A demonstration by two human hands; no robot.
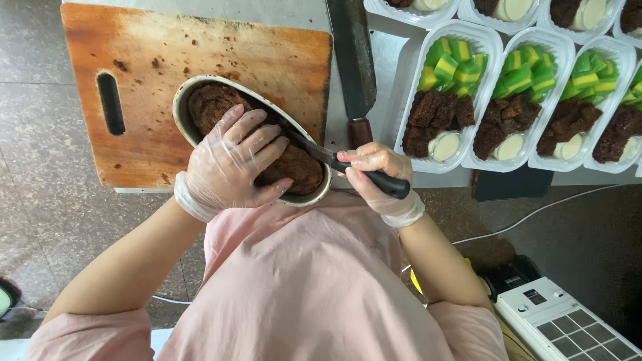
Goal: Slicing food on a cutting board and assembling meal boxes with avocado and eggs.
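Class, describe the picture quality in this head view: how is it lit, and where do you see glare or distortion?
Head view: even, soft light with faint shadows; mild glare on the gloved left hand and white trays; wide-angle bending near the edges; hands and cake pan are sharp.

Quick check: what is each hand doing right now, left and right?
Left hand: open, fingers spread flat on the brown cake in the oval tin.
Right hand: closed around the black handle of a knife.
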